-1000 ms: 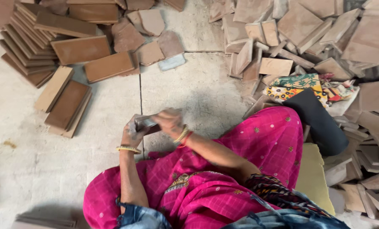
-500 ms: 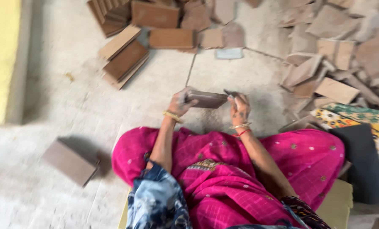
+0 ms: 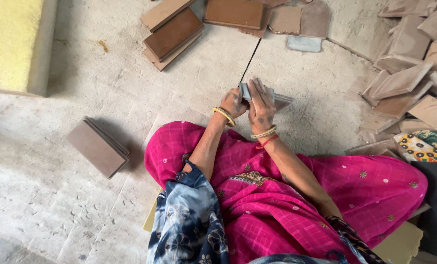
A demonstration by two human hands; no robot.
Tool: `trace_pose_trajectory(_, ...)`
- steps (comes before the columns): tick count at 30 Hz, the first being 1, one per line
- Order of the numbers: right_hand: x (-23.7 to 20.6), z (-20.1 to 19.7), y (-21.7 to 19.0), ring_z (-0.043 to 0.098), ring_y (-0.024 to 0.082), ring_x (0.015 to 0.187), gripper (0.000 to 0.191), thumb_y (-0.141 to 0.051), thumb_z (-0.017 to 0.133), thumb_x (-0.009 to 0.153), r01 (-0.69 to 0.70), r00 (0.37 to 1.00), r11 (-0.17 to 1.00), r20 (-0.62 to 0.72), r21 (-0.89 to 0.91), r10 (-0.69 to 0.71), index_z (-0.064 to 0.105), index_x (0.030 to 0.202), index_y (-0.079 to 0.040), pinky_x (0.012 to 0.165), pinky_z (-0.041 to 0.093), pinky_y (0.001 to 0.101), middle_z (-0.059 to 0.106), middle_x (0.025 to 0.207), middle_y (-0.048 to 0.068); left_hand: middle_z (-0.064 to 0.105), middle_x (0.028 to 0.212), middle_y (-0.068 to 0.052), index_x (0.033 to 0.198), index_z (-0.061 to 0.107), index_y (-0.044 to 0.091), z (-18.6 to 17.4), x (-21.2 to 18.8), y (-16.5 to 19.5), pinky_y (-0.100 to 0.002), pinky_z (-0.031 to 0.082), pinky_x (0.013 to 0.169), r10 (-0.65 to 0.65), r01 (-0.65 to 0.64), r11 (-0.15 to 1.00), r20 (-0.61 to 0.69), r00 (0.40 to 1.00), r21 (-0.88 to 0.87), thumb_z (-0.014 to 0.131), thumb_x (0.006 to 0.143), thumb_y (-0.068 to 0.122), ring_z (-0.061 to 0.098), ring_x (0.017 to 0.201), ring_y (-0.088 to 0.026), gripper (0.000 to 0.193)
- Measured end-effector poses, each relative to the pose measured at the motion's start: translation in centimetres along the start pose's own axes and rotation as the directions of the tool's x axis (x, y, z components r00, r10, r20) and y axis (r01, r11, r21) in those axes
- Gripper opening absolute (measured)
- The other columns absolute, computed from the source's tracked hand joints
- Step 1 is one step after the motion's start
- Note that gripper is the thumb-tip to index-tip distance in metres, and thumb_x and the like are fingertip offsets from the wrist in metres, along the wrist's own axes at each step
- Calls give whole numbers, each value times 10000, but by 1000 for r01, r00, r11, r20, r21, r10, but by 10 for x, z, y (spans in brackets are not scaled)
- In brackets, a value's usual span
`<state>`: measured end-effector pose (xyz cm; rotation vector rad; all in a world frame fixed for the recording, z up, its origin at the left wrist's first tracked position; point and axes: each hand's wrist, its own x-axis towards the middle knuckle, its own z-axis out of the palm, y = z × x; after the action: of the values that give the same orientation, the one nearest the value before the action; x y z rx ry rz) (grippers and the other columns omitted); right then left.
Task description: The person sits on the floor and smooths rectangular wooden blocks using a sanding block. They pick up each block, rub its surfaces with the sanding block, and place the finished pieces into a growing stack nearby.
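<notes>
You held a tile (image 3: 277, 99) clamped between your left hand (image 3: 233, 104) and right hand (image 3: 261, 103), close together above your pink lap (image 3: 257, 195), over the dusty floor (image 3: 57, 205).

Magenta dotted garment (image 3: 296, 205), blue floral scarf (image 3: 189, 225), brown tiles (image 3: 172, 34), yellow mat (image 3: 10, 41).

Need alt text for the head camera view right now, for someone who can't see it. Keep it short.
Seen from above, a seated person in pink clothing holds a small flat tile between the left hand and right hand over a dusty concrete floor. A short stack of brown tiles lies to the left, with more stacks and loose tiles ahead and to the right.
</notes>
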<state>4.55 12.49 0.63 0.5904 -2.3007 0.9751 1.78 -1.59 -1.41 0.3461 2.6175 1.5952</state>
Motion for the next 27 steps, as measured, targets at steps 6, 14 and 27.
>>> trace_pose_trajectory(6,-18,-57,58,611,324,1364,351,-24,532,1102,10,990,972,142,-233,24,604,1435,-109,1166,498,465,640,1447,125,770,1012,-82,1173,674,112,-11,-17,9,-385,571,868,-81,78,979,-8,997,-191,815,787,179,738,962,-258,417)
trace_pose_trajectory(14,-5,-32,6,579,319,1385,420,53,520,1056,39,999,999,15,-13,-39,621,1427,-116,1224,467,446,650,1409,157,767,972,-120,1084,715,97,0,-7,-8,-398,606,875,-161,156,986,73,984,61,753,816,212,750,935,-265,294)
trace_pose_trajectory(27,-21,-86,63,649,330,1232,448,19,501,1028,-557,812,827,157,-79,562,639,1396,-198,871,595,373,661,1414,98,776,986,-116,1091,730,87,-20,-13,23,-440,509,951,-111,98,985,89,990,141,857,878,224,716,955,-274,284)
